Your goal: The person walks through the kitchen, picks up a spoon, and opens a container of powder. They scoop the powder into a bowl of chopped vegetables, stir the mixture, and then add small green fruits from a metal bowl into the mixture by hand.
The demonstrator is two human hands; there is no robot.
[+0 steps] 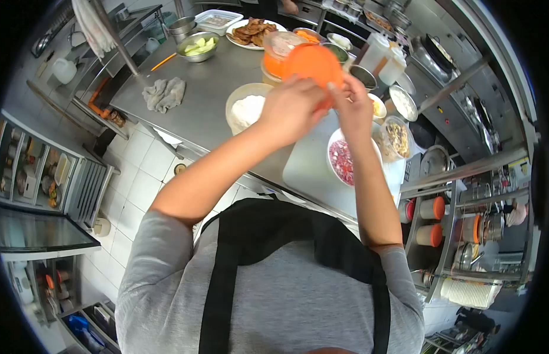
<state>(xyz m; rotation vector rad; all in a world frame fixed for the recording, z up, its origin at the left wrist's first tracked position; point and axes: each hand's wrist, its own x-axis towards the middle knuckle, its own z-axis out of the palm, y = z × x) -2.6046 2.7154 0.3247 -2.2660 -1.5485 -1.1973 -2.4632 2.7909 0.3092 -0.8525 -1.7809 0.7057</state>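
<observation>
Stainless steel worktable (209,88), set diagonally in view. On it: crumpled grey cloth (163,94) near left edge; metal bowl of pale green pieces (198,46); white plate of browned fried pieces (253,32) at far end; bowl of white powder (245,108); white cutting board (313,168) at near edge, carrying a bowl of chopped red bits (344,160).

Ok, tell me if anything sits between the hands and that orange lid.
Nothing visible does. The left hand and right hand both already grip the orange lid, held up above the steel counter.
</observation>
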